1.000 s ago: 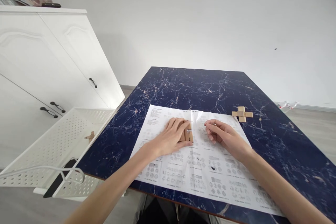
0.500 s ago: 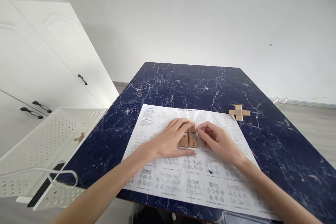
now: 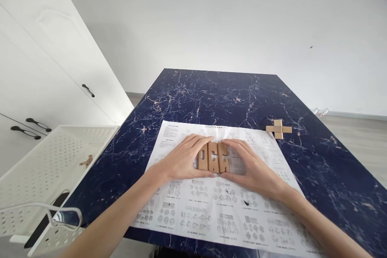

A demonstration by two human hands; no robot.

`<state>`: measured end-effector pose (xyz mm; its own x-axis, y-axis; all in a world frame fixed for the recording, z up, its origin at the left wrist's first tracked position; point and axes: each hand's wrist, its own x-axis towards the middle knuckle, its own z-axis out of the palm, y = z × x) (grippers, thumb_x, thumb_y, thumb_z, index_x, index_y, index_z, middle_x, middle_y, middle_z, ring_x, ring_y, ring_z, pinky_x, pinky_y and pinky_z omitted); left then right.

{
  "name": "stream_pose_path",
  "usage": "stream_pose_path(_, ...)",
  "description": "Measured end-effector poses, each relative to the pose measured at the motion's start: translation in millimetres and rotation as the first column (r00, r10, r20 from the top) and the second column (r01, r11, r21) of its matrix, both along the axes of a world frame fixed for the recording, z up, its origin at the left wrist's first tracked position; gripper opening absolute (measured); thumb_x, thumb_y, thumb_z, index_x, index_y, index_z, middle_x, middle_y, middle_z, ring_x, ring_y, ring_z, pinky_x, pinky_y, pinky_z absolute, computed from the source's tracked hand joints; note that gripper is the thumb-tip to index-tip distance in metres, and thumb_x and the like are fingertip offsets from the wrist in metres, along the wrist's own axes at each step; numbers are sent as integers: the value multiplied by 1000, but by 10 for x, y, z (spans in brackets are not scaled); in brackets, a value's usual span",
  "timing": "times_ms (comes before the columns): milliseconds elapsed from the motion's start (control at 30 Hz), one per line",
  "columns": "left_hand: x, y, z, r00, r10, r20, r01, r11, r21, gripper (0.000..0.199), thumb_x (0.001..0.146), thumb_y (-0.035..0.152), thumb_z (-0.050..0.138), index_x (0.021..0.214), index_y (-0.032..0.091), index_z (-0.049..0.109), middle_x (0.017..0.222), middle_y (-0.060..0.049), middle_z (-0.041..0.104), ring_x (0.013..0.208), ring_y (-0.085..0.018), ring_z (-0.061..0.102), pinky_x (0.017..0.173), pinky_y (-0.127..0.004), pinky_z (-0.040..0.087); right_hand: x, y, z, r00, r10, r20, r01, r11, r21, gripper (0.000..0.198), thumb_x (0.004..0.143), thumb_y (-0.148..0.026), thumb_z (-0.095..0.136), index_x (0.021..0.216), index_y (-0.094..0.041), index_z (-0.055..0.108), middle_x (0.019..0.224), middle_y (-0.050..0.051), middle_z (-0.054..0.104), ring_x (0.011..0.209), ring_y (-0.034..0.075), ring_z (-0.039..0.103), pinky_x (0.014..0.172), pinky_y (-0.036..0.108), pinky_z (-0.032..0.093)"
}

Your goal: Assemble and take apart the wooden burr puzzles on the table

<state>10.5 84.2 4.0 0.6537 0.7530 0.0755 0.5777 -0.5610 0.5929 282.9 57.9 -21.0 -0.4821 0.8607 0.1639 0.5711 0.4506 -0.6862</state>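
Note:
Three flat wooden puzzle pieces lie side by side on a printed instruction sheet [image 3: 169,225]. The left wooden piece [image 3: 203,164] has an oblong slot. A C-shaped notch is cut into the middle wooden piece [image 3: 214,165], and the right wooden piece [image 3: 223,164] has a notched edge and a dark mark near its lower end. My left hand [image 3: 189,159] grips the row from the left, fingers at the far ends and thumb at the near ends. From the right, my right hand [image 3: 250,165] spans the right piece the same way, fingertips and thumb at its two ends.
An assembled wooden cross puzzle [image 3: 278,129] sits by the sheet's upper right corner on the dark blue marbled table [image 3: 208,96]. To the left stand a white perforated basket [image 3: 39,161] holding a small wooden cross [image 3: 86,161], and a white cabinet [image 3: 45,60].
My right hand has gone from a pinch beside the pieces to spanning the right one. More of the pieces now shows, with the slot and notches visible. The view has shifted slightly.

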Motion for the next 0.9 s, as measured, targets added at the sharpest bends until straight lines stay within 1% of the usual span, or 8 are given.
stream_pose_path(100,-26,10,4,1000,1,-10,-1,1000,9,102,83,79,74,165,30,37,161,-14,51,148,-41,48,121,-61,42,2,7,1,1000,-24,-6,24,1000,0,76,92,-46,80,156,-42,39,156,9,52,146,41,48,117,68,48)
stream_pose_path(267,-97,20,48,999,28,-47,-27,999,21,115,77,81,77,168,28,30,166,-18,45,152,-44,43,123,-64,39,12,13,-4,998,-53,-19,53,999,6,76,89,-46,82,154,-41,44,155,9,54,144,42,50,117,69,48)
stream_pose_path(433,-130,37,72,999,39,-29,-38,999,33,124,74,78,82,171,29,22,165,-18,46,150,-45,46,121,-64,39,15,21,-12,995,-98,-17,98,995,16,74,87,-45,83,152,-38,47,153,11,55,142,43,52,116,69,47)
stream_pose_path(600,-138,39,81,999,37,-35,-36,999,32,122,75,77,82,170,30,22,167,-18,45,151,-44,45,122,-64,38,26,20,-7,992,-126,-15,126,992,-8,73,86,-48,84,149,-37,48,154,11,54,140,41,54,114,66,50)
stream_pose_path(700,-143,36,97,997,55,-49,-54,999,5,119,76,71,84,169,29,24,162,-17,49,148,-42,49,120,-62,42,29,19,2,992,-124,-23,124,992,-9,73,86,-48,84,148,-37,48,154,10,54,139,40,56,114,64,50)
stream_pose_path(800,-151,39,103,996,71,-49,-72,997,-14,115,76,65,87,168,28,27,156,-17,54,144,-41,52,118,-60,46,23,19,7,991,-129,-35,128,992,-17,72,86,-48,84,148,-36,49,154,11,55,138,40,57,114,65,50)
stream_pose_path(900,-159,48,101,996,79,-38,-80,997,-16,112,76,66,86,166,28,31,155,-16,55,143,-41,53,117,-61,47,17,23,4,987,-154,-36,153,988,-37,72,86,-49,84,149,-36,50,154,12,55,137,42,57,111,65,52)
